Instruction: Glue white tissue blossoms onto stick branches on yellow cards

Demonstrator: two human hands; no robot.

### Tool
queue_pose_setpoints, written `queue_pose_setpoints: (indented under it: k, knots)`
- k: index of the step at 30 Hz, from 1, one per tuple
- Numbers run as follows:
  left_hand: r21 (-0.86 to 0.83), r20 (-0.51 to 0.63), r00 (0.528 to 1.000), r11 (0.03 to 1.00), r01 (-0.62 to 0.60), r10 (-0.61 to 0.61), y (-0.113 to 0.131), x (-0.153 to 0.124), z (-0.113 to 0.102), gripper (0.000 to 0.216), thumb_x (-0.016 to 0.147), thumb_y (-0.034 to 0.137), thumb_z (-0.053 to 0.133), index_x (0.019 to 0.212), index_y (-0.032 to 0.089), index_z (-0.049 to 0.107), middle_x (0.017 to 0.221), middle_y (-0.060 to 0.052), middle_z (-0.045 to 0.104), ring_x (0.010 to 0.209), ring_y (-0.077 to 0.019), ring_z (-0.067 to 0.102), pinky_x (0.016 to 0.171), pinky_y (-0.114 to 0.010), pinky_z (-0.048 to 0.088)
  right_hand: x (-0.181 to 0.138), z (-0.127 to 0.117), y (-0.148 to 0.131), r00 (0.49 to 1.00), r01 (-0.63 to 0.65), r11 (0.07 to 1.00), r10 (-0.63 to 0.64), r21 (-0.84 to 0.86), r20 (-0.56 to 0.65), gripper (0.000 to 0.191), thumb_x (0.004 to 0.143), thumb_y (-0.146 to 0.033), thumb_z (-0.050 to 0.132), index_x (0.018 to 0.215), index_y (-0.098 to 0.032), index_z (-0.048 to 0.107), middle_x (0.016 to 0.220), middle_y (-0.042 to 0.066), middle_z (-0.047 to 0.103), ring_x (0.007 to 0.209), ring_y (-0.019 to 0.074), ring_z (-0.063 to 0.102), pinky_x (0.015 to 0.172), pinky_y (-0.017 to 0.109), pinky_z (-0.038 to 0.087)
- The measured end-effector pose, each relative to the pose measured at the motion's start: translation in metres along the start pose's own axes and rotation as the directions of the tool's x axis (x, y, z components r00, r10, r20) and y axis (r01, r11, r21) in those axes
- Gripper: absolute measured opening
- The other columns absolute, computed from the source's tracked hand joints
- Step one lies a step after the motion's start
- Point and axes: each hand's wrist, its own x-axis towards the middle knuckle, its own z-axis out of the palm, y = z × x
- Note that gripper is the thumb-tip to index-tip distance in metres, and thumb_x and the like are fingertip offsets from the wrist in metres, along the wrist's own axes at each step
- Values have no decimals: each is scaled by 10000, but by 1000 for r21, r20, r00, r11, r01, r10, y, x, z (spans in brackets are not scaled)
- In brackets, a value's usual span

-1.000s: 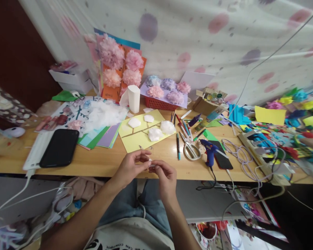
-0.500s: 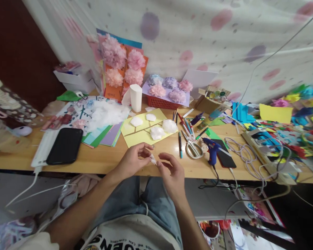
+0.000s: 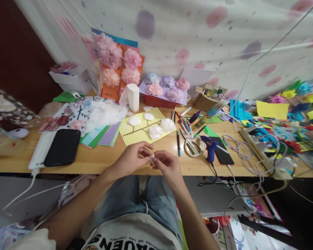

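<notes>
Between my fingertips is a small white piece (image 3: 152, 159), perhaps paper or cotton; its kind is too small to make out. My left hand (image 3: 133, 156) pinches it from the left with thumb and forefinger. From the other side my right hand (image 3: 169, 167) pinches it too, fingers curled. Both hands are over the table's front edge. Just beyond them lies a yellow sheet (image 3: 130, 139) with brown branch-like lines and several white puffs (image 3: 155, 132) on it. A heap of white cotton (image 3: 104, 113) sits to its left, beside coloured paper sheets (image 3: 111, 135).
Scissors (image 3: 192, 148), a marker (image 3: 178, 143) and a blue glue gun (image 3: 210, 147) lie to the right, near cables (image 3: 246, 158) and paper scraps. A black phone (image 3: 62, 147) rests at left. Behind stand a white roll (image 3: 133, 97) and a red basket (image 3: 161, 101) under paper flowers.
My right hand has moved left, closer to my left hand, and its fingers have curled in around the small white piece. The whole view has shifted slightly.
</notes>
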Motion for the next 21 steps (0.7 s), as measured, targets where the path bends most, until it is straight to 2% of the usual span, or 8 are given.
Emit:
queue_pose_setpoints:
  k: [5, 9, 11, 14, 17, 21]
  knots:
    - [-8, 9, 999, 999, -40, 40, -1, -1, 0, 208, 749, 215, 698, 938, 183, 618, 877, -43, 732, 807, -176, 711, 751, -286, 557, -1, 0, 2, 1000, -29, 996, 29, 84, 3, 185, 722, -357, 811, 804, -202, 752, 695, 10, 729, 610, 138, 677, 579, 245, 573]
    - [-45, 64, 996, 997, -56, 59, -1, -3, -1, 116, 774, 211, 669, 880, 171, 647, 887, -43, 727, 812, -169, 704, 767, -283, 560, -4, 1, 7, 998, -60, 972, 55, 229, 28, 147, 721, -330, 805, 765, -208, 735, 702, 0, 725, 592, 126, 673, 606, 251, 582]
    - [-52, 52, 998, 998, -39, 42, -1, -4, -2, 119, 780, 226, 664, 881, 164, 674, 894, -54, 733, 835, -181, 705, 775, -288, 565, -4, 2, 9, 999, -52, 967, 48, 249, 23, 132, 733, -316, 790, 759, -207, 720, 706, -2, 718, 607, 132, 678, 626, 262, 587]
    - [-121, 26, 999, 992, 24, -21, -3, -5, -2, 211, 815, 322, 660, 927, 152, 712, 903, -72, 741, 821, -193, 704, 760, -301, 577, -5, 2, 11, 1000, 24, 985, -20, 171, -23, 95, 763, -296, 747, 769, -209, 710, 710, -1, 710, 631, 144, 680, 648, 279, 587]
    - [-134, 41, 996, 988, 79, -74, -5, -6, -1, 305, 814, 420, 697, 902, 131, 736, 856, -84, 740, 757, -185, 687, 698, -285, 565, -6, 2, 12, 984, 174, 985, -173, 17, -49, 49, 809, -247, 675, 794, -215, 709, 731, 6, 708, 655, 145, 668, 657, 276, 566]
    - [-157, 37, 996, 983, 91, -86, -9, -6, 2, 314, 765, 428, 757, 854, 127, 739, 809, -78, 732, 706, -165, 659, 650, -260, 547, -8, 3, 14, 947, 307, 927, -320, -216, -26, 146, 864, -189, 576, 834, -216, 717, 755, 25, 705, 696, 156, 658, 675, 284, 548]
